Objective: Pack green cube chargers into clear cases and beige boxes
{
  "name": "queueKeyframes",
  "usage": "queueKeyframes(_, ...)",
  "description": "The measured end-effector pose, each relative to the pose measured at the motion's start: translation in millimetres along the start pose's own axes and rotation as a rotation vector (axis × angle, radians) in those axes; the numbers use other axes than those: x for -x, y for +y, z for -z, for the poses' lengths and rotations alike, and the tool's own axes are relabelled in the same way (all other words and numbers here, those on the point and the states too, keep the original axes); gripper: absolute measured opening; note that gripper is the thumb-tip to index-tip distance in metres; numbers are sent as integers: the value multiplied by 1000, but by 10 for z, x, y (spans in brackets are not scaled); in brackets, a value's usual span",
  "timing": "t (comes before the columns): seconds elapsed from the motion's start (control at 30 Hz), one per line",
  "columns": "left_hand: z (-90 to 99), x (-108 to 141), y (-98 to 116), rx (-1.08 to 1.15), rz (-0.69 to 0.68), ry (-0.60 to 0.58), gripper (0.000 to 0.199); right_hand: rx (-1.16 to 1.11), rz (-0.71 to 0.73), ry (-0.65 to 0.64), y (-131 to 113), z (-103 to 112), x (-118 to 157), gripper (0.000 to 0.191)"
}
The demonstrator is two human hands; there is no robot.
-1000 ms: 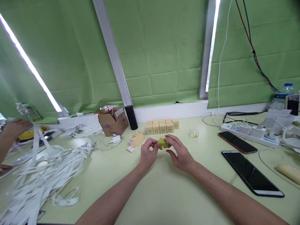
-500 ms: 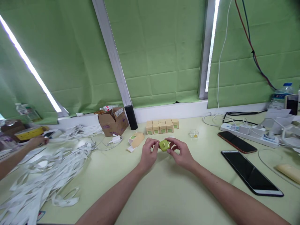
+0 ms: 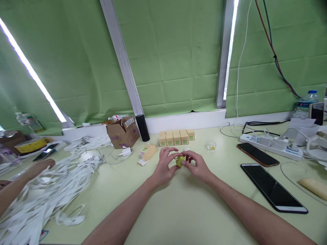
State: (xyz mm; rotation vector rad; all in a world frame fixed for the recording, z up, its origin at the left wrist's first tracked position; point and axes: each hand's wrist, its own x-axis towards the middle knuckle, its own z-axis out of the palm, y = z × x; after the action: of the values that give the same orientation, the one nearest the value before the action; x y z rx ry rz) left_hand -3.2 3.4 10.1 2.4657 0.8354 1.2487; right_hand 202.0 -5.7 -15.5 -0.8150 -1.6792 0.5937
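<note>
A small shiny green object (image 3: 180, 161) is held between both hands above the pale table (image 3: 166, 211). My left hand (image 3: 165, 165) grips its left side with thumb and fingertips. On its right side, the thumb and fingers of my right hand (image 3: 197, 165) pinch it. Behind the hands stands a group of several small tan boxes (image 3: 176, 137) with green squares on their fronts. An opened tan box (image 3: 148, 153) lies left of my hands. To the right is a small clear container (image 3: 211, 146) with something yellow in it.
Left, a pile of white straps (image 3: 58, 180) lies near another person's hand (image 3: 47, 164). A cardboard box (image 3: 124, 132) and black cylinder (image 3: 142, 128) stand behind. Right are two phones (image 3: 273, 187) (image 3: 258, 154) and a power strip (image 3: 272, 146) with cables.
The green object has been turned between my hands, and my left fingers have shifted around it. The other person's hand has moved down from the phone at the far left onto the straps.
</note>
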Motion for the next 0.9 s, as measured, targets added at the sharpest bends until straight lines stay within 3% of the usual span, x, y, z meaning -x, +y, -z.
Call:
queueKeyframes(0.1, -7, -39, -71, 123, 141, 93, 43, 55, -36, 30, 52, 38, -13, 24)
queueKeyframes(0.23, -14, -62, -220, 368, 370, 202, 47, 363, -92, 99, 191, 109, -31, 20)
queueKeyframes(0.47, -90, -30, -344, 864, 520, 229, 64, 736, -225, 8, 352, 158, -134, 51)
queueKeyframes(0.67, -115, -30, -343, 954, 528, 268, 61, 680, -294, -61, 475, 151, -327, 56)
queueKeyframes(0.9, -103, -34, -334, 963, 531, 267, 60, 369, -428, 70, 558, 112, -464, 20)
